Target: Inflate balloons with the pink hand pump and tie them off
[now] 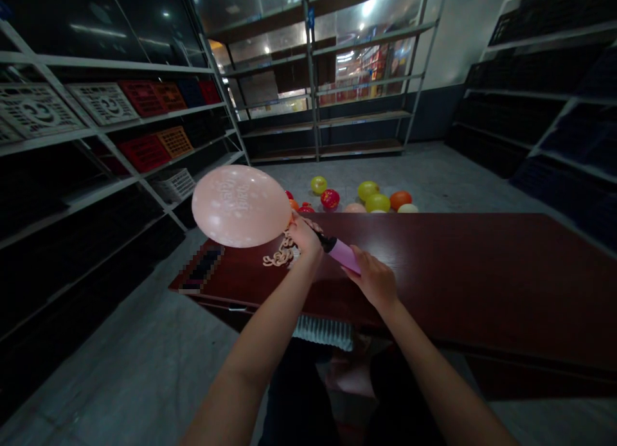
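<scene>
A large inflated peach balloon (241,206) with pale lettering points away to the left. At its neck my left hand (306,235) is closed, pinching the balloon where it meets the black end of a pink balloon pump (344,255). My right hand (376,277) wraps round the pump's pink barrel, to the right of my left hand. On the table beneath the balloon lies a small heap of uninflated peach balloons (279,256), partly hidden by my left hand. The nozzle itself is covered by my fingers.
A dark red table (463,259) spans the front. A blurred-out phone-like object (202,269) lies at its left end. Beyond the table several inflated balloons (369,191) rest on the floor. Shelves with crates (144,152) stand left; a metal rack (315,86) stands behind.
</scene>
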A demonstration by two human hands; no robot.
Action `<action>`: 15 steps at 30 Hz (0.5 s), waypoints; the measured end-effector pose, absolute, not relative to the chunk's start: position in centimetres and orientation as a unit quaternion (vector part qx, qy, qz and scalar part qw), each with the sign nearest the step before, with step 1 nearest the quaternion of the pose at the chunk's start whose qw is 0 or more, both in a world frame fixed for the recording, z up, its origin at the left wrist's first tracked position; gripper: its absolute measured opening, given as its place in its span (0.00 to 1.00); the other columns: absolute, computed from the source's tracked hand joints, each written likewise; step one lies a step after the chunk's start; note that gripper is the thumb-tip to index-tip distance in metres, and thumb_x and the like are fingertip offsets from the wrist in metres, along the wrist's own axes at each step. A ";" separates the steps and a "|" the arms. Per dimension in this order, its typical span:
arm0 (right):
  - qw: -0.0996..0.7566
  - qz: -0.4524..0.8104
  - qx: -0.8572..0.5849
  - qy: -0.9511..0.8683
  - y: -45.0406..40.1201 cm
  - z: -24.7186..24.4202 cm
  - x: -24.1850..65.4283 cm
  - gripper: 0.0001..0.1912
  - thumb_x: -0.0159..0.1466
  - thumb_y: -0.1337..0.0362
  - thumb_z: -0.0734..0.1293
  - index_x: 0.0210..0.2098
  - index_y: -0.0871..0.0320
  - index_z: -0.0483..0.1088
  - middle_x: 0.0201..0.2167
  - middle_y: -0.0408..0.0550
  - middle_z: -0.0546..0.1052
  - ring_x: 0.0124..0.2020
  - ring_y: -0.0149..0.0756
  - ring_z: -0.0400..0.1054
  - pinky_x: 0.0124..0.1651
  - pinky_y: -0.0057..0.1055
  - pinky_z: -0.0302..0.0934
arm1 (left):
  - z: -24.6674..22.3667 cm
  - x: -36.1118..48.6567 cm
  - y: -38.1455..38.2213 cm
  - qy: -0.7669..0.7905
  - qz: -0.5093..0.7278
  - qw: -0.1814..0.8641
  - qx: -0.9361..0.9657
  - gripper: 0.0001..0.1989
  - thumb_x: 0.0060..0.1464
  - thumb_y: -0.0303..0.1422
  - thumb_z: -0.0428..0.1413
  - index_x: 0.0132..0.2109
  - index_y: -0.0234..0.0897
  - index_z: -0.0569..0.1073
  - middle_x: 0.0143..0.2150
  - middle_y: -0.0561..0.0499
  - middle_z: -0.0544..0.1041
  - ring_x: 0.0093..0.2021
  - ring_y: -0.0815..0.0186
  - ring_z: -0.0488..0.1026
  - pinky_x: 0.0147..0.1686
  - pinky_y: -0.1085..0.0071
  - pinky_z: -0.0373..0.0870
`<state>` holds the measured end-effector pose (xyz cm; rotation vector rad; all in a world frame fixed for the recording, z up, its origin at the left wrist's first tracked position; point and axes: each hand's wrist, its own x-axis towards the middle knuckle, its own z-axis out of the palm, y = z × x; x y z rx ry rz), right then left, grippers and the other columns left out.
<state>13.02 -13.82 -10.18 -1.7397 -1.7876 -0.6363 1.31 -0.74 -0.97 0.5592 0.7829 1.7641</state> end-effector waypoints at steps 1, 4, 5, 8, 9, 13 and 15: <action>0.278 -0.238 -0.653 -0.663 -13.9 -10.2 13.0 0.22 0.71 0.53 0.64 0.59 0.60 0.68 0.38 0.50 0.80 0.33 0.38 0.72 0.34 0.32 0.55 | -1.5 1.9 -0.8 0.325 0.739 0.541 0.235 0.26 0.66 0.47 0.51 0.23 0.40 0.54 0.15 0.60 0.54 0.12 0.74 0.55 0.14 0.76 0.54; 0.264 -0.235 -0.662 -0.661 -14.1 -10.0 12.9 0.22 0.71 0.53 0.64 0.59 0.59 0.68 0.38 0.50 0.80 0.34 0.39 0.73 0.33 0.33 0.55 | -2.9 2.2 -0.6 0.318 0.736 0.556 0.219 0.25 0.67 0.44 0.52 0.23 0.40 0.54 0.15 0.60 0.55 0.12 0.73 0.55 0.14 0.76 0.56; 0.255 -0.233 -0.662 -0.666 -14.1 -9.9 12.8 0.22 0.71 0.53 0.64 0.59 0.58 0.69 0.38 0.50 0.80 0.34 0.40 0.73 0.33 0.33 0.54 | -3.3 1.9 -0.4 0.322 0.736 0.559 0.207 0.25 0.67 0.42 0.51 0.24 0.40 0.54 0.15 0.60 0.55 0.12 0.73 0.55 0.14 0.76 0.56; 0.224 -0.232 -0.653 -0.685 -14.0 -9.6 12.4 0.23 0.71 0.52 0.64 0.60 0.57 0.68 0.37 0.50 0.80 0.35 0.41 0.73 0.32 0.33 0.54 | -3.9 0.6 -0.1 0.350 0.729 0.561 0.177 0.24 0.69 0.40 0.49 0.24 0.40 0.55 0.15 0.60 0.55 0.12 0.73 0.56 0.14 0.76 0.55; 0.215 -0.232 -0.649 -0.691 -14.0 -9.5 12.3 0.24 0.71 0.51 0.64 0.60 0.57 0.68 0.37 0.51 0.80 0.35 0.41 0.73 0.32 0.33 0.54 | -3.9 0.1 0.0 0.357 0.723 0.566 0.174 0.24 0.70 0.40 0.48 0.24 0.40 0.56 0.15 0.59 0.56 0.12 0.73 0.56 0.14 0.76 0.55; 0.203 -0.229 -0.639 -0.705 -13.9 -9.5 12.1 0.25 0.72 0.50 0.63 0.62 0.58 0.68 0.40 0.52 0.81 0.36 0.42 0.74 0.34 0.33 0.55 | -3.3 -1.6 0.6 0.378 0.722 0.555 0.168 0.23 0.70 0.42 0.49 0.25 0.39 0.57 0.16 0.59 0.57 0.13 0.73 0.57 0.15 0.76 0.55; 0.206 -0.226 -0.637 -0.708 -13.9 -9.5 12.2 0.26 0.72 0.49 0.63 0.62 0.58 0.67 0.41 0.53 0.81 0.36 0.42 0.74 0.34 0.33 0.55 | -2.5 -2.7 1.2 0.391 0.737 0.525 0.167 0.23 0.69 0.41 0.50 0.25 0.39 0.56 0.16 0.60 0.57 0.14 0.74 0.57 0.16 0.76 0.55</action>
